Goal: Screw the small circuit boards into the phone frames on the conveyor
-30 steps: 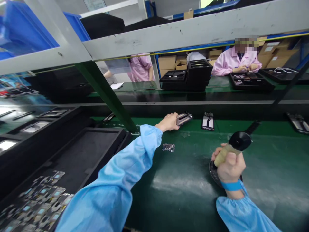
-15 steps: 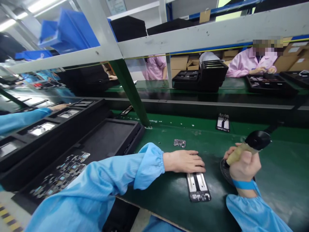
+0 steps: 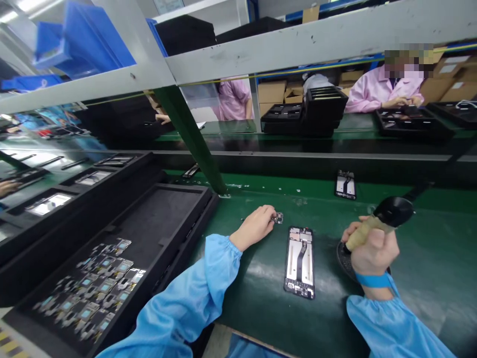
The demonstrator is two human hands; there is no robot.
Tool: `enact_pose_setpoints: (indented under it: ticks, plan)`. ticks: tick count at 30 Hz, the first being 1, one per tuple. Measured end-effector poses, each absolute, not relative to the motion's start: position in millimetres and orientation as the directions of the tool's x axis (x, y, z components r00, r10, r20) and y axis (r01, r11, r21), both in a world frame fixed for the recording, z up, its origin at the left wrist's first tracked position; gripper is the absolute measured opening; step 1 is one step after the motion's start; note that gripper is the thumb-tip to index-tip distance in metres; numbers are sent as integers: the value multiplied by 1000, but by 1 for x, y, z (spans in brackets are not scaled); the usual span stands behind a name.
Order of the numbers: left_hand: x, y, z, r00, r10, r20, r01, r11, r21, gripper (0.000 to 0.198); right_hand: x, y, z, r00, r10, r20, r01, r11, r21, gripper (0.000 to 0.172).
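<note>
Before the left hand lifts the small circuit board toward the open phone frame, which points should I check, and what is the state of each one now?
1. Left hand has its fingertips on the small grey circuit board: ok.
2. Board fully pinched and lifted: cannot tell, the fingers hide part of it.
3. Open black phone frame lies flat on the green bench mat, apart from both hands: ok.
4. Right hand is closed around the tan-handled electric screwdriver, away from the frame: ok.
5. Screwdriver tip position: cannot tell, hidden behind the hand.
6. Black tray of small boards sits left of the arm, not touched: ok.
</note>
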State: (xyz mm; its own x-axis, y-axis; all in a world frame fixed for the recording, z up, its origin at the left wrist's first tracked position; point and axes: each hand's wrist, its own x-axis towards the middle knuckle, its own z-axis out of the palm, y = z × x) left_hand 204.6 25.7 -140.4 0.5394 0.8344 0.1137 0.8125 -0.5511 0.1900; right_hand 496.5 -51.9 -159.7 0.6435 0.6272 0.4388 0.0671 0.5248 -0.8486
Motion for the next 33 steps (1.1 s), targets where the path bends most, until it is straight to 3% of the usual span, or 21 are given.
enact_pose_setpoints:
  ticks: [3,6,8,11,13,19,26,33]
  plan:
    - [204,20,-153,382,908,171,894,-410,182,12,495,-52,-158,643,616,456,105,518,-849,51]
    - [204,18,-155,315,929,193,905,-356,233,15,493,-53,-156,657,614,438,102,503,-858,50]
    - [198,20,-154,358,911,202,878,-403,260,18,493,-53,-155,665,615,424,93,495,-864,50]
    - [184,27,-154,519,837,174,793,-547,268,44,492,-53,-153,674,611,415,94,486,-869,50]
    - [175,31,-155,596,791,138,737,-607,298,52,492,-54,-152,678,609,412,97,482,-871,49]
    - [170,30,-162,571,800,184,750,-600,278,25,492,-54,-152,680,604,415,100,484,-869,52]
    - [175,36,-175,658,690,302,599,-722,345,24,495,-50,-155,679,586,443,106,519,-848,54]
    - [193,26,-173,648,685,332,604,-728,323,23,495,-50,-156,674,583,454,125,516,-848,53]
